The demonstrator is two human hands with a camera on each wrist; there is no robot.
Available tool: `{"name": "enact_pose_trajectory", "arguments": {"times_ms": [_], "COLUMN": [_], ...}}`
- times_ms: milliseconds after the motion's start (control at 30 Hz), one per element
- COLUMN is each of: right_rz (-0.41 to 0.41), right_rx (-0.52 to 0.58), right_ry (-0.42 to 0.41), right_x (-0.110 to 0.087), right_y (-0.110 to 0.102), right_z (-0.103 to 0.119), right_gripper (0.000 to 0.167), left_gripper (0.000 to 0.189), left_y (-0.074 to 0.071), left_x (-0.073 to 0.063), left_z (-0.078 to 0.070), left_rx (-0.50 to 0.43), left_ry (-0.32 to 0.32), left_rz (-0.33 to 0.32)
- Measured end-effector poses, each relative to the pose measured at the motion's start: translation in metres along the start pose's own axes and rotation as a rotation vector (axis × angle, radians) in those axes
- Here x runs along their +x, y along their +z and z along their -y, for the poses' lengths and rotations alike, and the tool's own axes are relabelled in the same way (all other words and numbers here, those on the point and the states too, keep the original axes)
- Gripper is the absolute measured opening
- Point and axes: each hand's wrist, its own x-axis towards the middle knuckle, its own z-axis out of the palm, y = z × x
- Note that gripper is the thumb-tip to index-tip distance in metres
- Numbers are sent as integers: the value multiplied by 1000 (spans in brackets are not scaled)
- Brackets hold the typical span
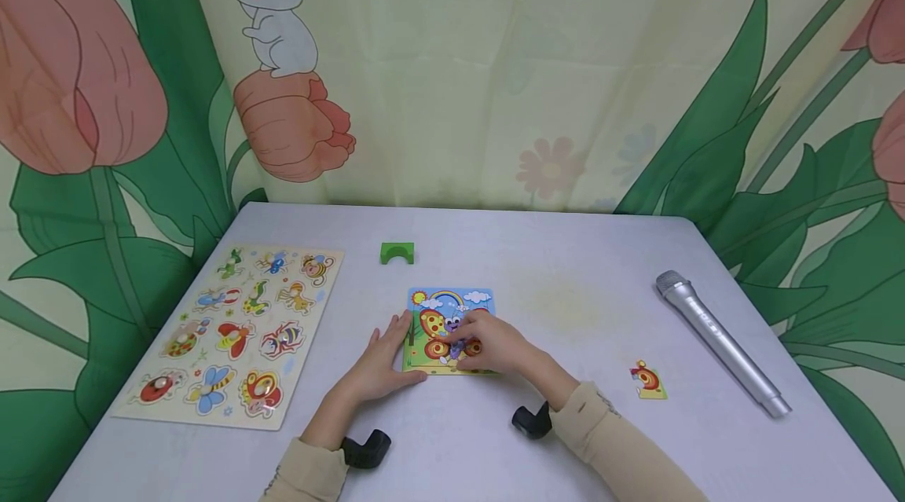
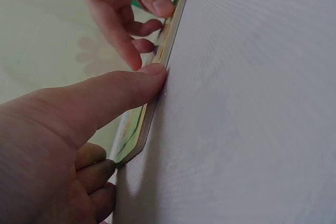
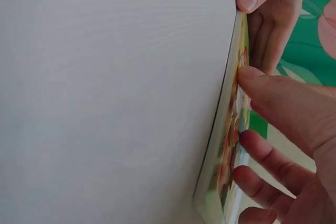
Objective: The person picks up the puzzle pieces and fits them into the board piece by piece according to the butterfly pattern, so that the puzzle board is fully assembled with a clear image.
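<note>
A small butterfly jigsaw puzzle lies flat on the table. Its picture has a rainbow, a sun and a purple-bodied butterfly. My left hand rests along its left side with straight fingers, and the thumb touches the near edge. Over the puzzle's right half is my right hand; its fingertips press on the butterfly picture, with the thumb near the front edge. No loose piece shows between those fingers. To the right lies a loose puzzle piece with a red and orange swirl.
A large insect-picture board lies on the left of the white table. Behind the puzzle stands a green arch block. A silver microphone lies at the right. A printed curtain hangs behind the table.
</note>
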Motion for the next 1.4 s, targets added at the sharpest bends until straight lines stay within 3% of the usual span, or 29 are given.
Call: {"name": "enact_pose_trajectory", "arguments": {"times_ms": [167, 267, 567, 767, 1033, 1400], "right_rz": [-42, -73, -156, -196, -284, -371], "right_rx": [120, 130, 163, 151, 141, 34], "right_ry": [-38, -50, 47, 130, 153, 288], "right_x": [-9, -16, -50, -76, -108, -157], "right_y": [-3, -6, -16, -26, -36, -55], "right_z": [-5, -9, -25, -37, -61, -89], "right_gripper": [39, 41, 38, 40, 43, 45], "left_gripper": [94, 94, 95, 94, 95, 95], "left_y": [0, 1, 1, 1, 2, 2], "left_x": [0, 0, 0, 0, 0, 1], "left_z": [0, 0, -1, -2, 0, 0], "left_rx": [3, 5, -9, -3, -1, 7], "left_ry": [1, 2, -2, -6, 2, -14], "left_rz": [-7, -13, -17, -20, -19, -21]}}
